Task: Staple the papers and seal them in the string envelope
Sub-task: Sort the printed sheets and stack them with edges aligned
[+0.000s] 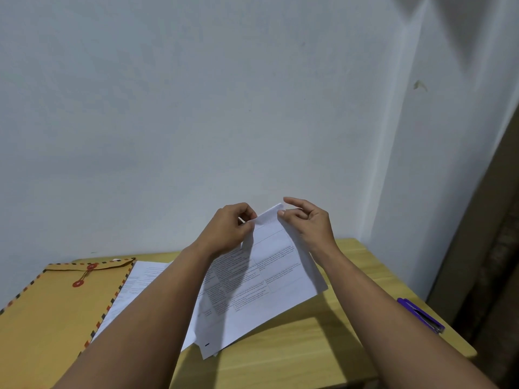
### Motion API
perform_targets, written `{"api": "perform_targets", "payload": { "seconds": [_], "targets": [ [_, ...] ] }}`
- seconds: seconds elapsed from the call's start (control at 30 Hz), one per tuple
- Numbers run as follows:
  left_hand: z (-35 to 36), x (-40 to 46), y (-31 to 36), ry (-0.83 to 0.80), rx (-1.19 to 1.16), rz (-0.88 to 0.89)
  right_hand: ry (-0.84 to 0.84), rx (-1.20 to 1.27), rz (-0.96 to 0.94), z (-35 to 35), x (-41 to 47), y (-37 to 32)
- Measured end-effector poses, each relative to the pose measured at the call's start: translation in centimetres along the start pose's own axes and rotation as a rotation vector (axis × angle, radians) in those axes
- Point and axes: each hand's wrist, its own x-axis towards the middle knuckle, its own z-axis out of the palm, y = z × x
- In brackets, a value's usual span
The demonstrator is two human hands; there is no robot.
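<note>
Both hands, left hand (230,228) and right hand (306,223), pinch the papers (261,279) by their far corner, lifted above the table (280,360). Loosely squared sheets could slip askew before stapling, since the stapler (421,315) lies at four o'clock, the string envelope (53,301) at nine.

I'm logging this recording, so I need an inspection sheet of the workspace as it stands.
Surface: wooden table, pale yellow, against a wall.
Job's things: printed papers held up by their top edge; string envelope flat at left, flap down; purple stapler at right edge, untouched.
Clutter: more sheets lying beside the envelope.
Hands: left hand and right hand pinch the papers' top corner.
Cables: nothing seen.
Surroundings: plain white wall; dark panel at right.
</note>
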Motion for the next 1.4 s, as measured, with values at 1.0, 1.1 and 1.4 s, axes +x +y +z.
{"api": "perform_targets", "payload": {
  "seconds": [1.0, 1.1, 1.4],
  "targets": [
    [1.6, -3.3, -9.9, -0.183, 0.291, -0.423, -0.218, -0.448, 0.317, 3.9, -3.0, 11.4],
    [3.2, -5.2, -12.5, -0.189, 0.233, -0.472, -0.239, -0.471, 0.394, 4.3, -4.0, 14.0],
    [4.6, -5.0, -15.5, -0.141, 0.116, -0.479, -0.315, -0.544, 0.368, 5.2, -2.5, 15.9]
  ]
}}
